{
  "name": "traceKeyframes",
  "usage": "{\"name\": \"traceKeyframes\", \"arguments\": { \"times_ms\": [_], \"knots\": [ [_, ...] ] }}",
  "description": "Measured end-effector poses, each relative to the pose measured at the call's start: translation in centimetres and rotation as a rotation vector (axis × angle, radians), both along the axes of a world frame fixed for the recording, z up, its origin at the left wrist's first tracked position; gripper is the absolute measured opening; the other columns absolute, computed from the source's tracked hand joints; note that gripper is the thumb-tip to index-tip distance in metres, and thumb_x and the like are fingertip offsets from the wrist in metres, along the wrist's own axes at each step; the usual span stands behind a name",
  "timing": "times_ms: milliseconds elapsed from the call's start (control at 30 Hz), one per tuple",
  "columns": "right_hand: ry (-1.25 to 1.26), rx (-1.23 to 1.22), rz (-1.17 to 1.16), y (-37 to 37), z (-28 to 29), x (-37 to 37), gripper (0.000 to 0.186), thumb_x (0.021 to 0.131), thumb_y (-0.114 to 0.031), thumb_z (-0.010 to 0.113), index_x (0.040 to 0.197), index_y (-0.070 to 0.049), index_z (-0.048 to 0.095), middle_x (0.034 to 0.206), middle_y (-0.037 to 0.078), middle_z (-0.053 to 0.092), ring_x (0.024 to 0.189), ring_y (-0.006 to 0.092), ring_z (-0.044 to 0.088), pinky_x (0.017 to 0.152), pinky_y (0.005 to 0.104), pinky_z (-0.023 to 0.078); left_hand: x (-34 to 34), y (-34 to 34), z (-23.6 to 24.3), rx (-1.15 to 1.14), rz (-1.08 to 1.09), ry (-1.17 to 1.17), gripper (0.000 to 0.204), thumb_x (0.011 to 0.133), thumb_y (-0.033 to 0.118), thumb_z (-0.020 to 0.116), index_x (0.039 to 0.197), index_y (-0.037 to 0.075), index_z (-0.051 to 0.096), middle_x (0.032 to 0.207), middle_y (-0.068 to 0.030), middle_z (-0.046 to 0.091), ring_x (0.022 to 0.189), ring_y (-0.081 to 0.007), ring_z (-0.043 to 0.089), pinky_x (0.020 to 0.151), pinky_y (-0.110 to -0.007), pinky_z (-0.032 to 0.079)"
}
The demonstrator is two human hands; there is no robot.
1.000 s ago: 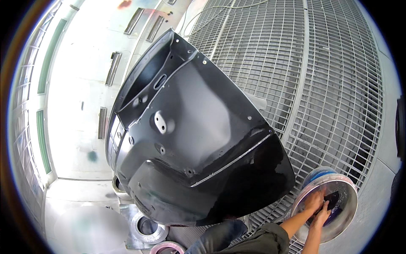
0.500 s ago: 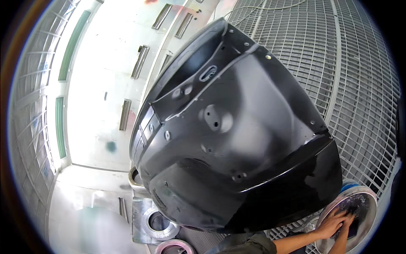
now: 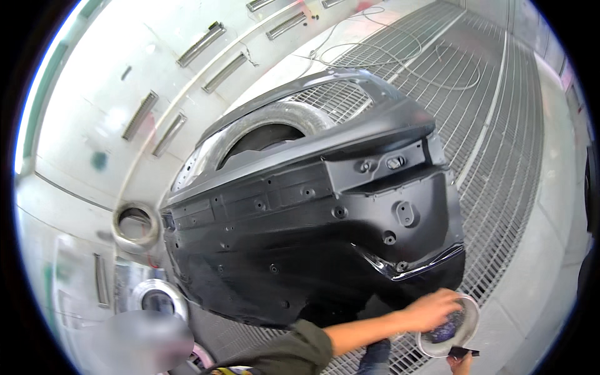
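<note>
A large black car tailgate [image 3: 250,250], with a window opening at its far end, lies across the middle of view; its near part shines darkly. At its near right corner stands a round pale bucket [image 3: 475,322] with dark, purplish contents. My left hand [image 3: 434,310] reaches over the bucket's left rim, fingers loosely bent and apart, nothing visible in them. Down at the near rim my right hand [image 3: 460,364], partly cut off by the frame's edge, grips a small black flat pad [image 3: 464,352]. The pad's exact kind cannot be made out.
A tyre [image 3: 300,115] shows beneath the tailgate's window opening. More wheel rings [image 3: 135,228] stand at the left by the pale wall [image 3: 106,81]. Metal floor grating [image 3: 494,169] runs along the right, with a loose hose [image 3: 465,84] lying at the far end.
My hands, together inside the bucket before, are now apart; the left has lifted to the rim and the right holds the black pad at the near side. The view has swung, showing the tailgate's window opening.
</note>
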State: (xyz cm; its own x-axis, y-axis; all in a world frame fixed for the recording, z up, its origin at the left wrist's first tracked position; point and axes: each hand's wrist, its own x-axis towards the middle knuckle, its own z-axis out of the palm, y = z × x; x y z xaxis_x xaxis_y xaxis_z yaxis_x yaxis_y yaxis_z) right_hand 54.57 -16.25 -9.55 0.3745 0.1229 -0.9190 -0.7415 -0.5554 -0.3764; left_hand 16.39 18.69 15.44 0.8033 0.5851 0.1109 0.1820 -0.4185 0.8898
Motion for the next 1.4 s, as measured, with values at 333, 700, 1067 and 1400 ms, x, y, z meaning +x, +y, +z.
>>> {"name": "traceKeyframes", "arguments": {
  "times_ms": [333,700,1067,1400],
  "knots": [
    [-0.456,0.601,-0.05,31.2,26.4,-17.3,0.037,0.098,-0.005,0.067,0.134,-0.001,0.056,0.123,0.013,0.067,0.109,0.0311,0.068,0.091,0.0479,0.059,-38.2,16.8,16.6,0.597,0.845,0.411,0.056,0.081,0.02,0.083,0.13,0.002,0.063,0.14,-0.0206,0.061,0.134,-0.0399,0.054,0.115,-0.05,0.042],
    [-1.604,1.095,1.802,62.2,39.2,-54.3,0.058,0.087,-0.011,0.056,0.139,0.013,0.053,0.148,0.031,0.052,0.147,0.0439,0.042,0.125,0.0502,0.028,-49.1,21.7,16.9,0.403,0.798,0.889,0.089,0.078,0.055,0.081,0.151,0.012,0.052,0.161,-0.0126,0.045,0.152,-0.031,0.037,0.126,-0.049,0.026],
    [-1.383,1.275,1.894,73.7,38.2,-37.5,0.054,0.081,-0.004,0.067,0.134,0.0,0.06,0.137,0.02,0.063,0.13,0.0361,0.059,0.117,0.0467,0.043,-49.0,22.4,17.7,0.338,0.82,0.921,0.103,0.052,0.041,0.094,0.143,0.01,0.059,0.16,-0.0131,0.047,0.151,-0.0329,0.039,0.125,-0.049,0.03],
    [-1.365,1.475,1.775,63.3,38.9,-56.9,0.052,0.086,-0.01,0.058,0.132,0.013,0.058,0.136,0.03,0.061,0.132,0.0437,0.057,0.118,0.0498,0.04,-48.4,23.4,17.0,0.379,0.821,0.908,0.104,0.049,0.043,0.092,0.142,0.009,0.06,0.159,-0.0143,0.048,0.15,-0.0339,0.041,0.124,-0.05,0.031]
  ]
}}
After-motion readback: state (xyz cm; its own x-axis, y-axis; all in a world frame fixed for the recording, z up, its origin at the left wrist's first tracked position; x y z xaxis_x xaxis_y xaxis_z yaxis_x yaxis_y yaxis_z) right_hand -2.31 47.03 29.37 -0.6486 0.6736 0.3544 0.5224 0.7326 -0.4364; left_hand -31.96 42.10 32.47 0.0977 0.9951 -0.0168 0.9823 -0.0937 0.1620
